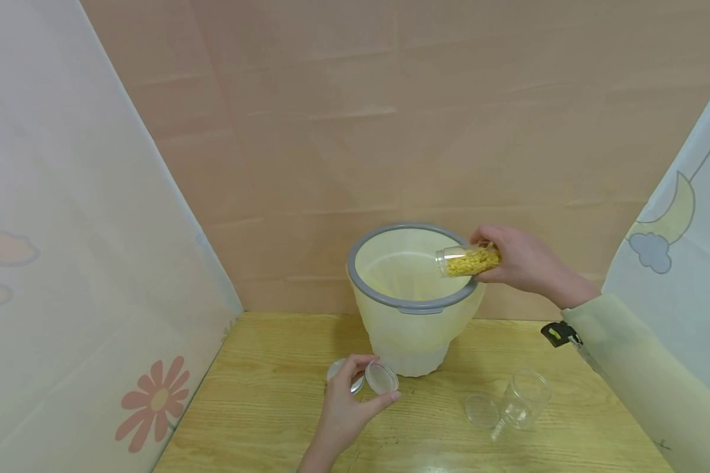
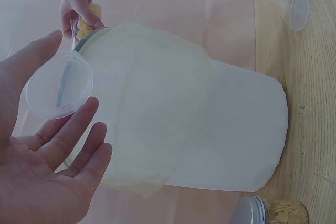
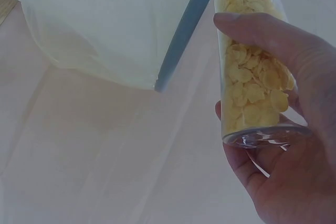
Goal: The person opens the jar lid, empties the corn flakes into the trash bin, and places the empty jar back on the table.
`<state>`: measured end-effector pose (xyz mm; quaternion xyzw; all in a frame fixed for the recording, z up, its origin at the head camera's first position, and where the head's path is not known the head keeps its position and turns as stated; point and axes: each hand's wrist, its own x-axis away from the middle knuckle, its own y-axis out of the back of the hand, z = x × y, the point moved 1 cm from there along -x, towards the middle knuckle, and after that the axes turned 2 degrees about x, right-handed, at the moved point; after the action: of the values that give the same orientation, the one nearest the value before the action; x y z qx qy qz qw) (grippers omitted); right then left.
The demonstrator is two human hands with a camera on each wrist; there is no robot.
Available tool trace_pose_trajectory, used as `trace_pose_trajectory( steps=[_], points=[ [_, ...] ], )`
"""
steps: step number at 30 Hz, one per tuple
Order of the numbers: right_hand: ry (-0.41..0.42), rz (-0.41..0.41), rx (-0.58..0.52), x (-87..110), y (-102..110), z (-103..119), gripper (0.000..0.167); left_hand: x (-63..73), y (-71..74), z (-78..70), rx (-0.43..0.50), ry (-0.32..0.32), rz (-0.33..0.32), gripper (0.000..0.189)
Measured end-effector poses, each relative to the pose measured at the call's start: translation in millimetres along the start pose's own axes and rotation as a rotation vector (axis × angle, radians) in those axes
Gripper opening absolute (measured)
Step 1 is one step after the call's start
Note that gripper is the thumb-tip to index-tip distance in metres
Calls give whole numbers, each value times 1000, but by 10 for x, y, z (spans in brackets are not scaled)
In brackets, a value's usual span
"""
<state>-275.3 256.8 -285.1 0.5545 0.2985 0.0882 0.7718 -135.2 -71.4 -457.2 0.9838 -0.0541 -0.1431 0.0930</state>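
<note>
My right hand [image 1: 523, 263] grips a clear plastic jar [image 1: 472, 260] of yellow flakes near its base. The jar lies almost level, its uncapped mouth over the opening of a pale bin [image 1: 390, 328] with a grey rim. In the right wrist view, flakes [image 3: 252, 90] fill much of the jar, and my thumb presses across its side. Low in front of the bin, my left hand [image 1: 344, 410] holds a clear round lid [image 1: 382, 377] by its edge between thumb and fingers. In the left wrist view the lid [image 2: 59, 85] faces the camera, the other fingers spread loosely below it.
Partly behind my left hand is a silver-lidded jar [image 2: 286, 212] of yellow flakes. An uncapped clear jar [image 1: 525, 399] and a clear lid [image 1: 482, 411] lie on the wooden table [image 1: 260, 394] to the right. Fabric walls [image 1: 296, 164] enclose the back and sides.
</note>
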Motion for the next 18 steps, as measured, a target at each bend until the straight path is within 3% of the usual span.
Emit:
trace_pose_trajectory(
  steps=[18],
  points=[
    [9,1,22,-7,-11,2,52,6,-5,6,22,6,-1,54]
  ],
)
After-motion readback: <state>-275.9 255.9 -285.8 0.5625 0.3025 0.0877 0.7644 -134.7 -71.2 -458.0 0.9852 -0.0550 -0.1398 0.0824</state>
